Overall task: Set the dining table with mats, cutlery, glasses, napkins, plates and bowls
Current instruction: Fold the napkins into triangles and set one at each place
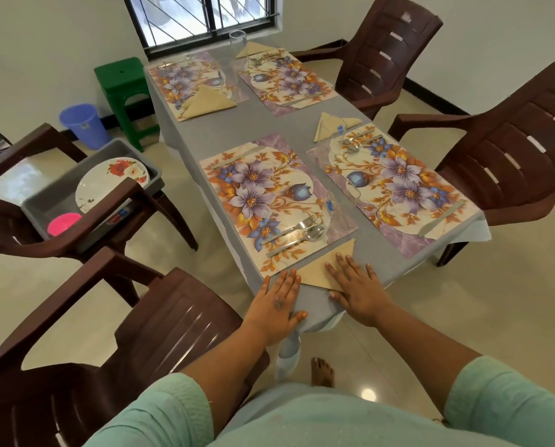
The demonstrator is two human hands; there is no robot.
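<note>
Four floral mats (263, 201), four folded napkins (326, 266) (nearest under flat right hand (355, 288)), left hand (277, 301) flat, fingers straight

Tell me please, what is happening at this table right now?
A person is setting the table. Both hands lie flat at the near edge: the right hand presses a folded napkin, the left hand rests beside it. Four floral mats already carry cutlery. The plates wait in a grey tub on a chair.

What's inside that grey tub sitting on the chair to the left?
In the grey tub lie a white plate with red flowers and a pink bowl. The chair's armrest crosses in front, hiding part of the tub, so anything beneath it or under the plate cannot be seen.
</note>
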